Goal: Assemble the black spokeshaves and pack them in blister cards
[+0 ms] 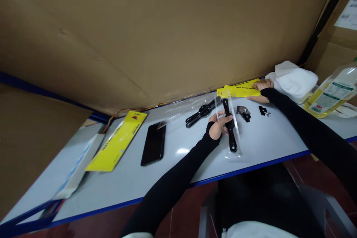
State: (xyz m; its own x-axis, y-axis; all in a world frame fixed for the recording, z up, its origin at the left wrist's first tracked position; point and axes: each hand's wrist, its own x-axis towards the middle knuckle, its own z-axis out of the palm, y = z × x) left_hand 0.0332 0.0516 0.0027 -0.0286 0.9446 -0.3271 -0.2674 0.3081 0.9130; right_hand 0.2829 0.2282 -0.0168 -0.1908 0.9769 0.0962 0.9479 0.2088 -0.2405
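My left hand [219, 127] is closed around a black long-handled tool [232, 139] with a hole at its end. A clear plastic sleeve [236, 130] surrounds that tool. At the back of the table, my right hand [261, 91] grips the right end of the printed yellow cards [240, 90], which overlap one another. Between my hands lie a metal blade piece with a black clamp [244, 113] and a small black clamp part with a screw [263, 111]. More black handles [203, 112] rest left of my left hand, partly under clear plastic.
A black phone [153, 144] and another yellow card [117, 141] lie on the left of the white table [178, 171]. White cloth [294, 78] and a bottle of yellow liquid [331, 91] stand at the right. A cardboard wall [167, 37] rises behind the table.
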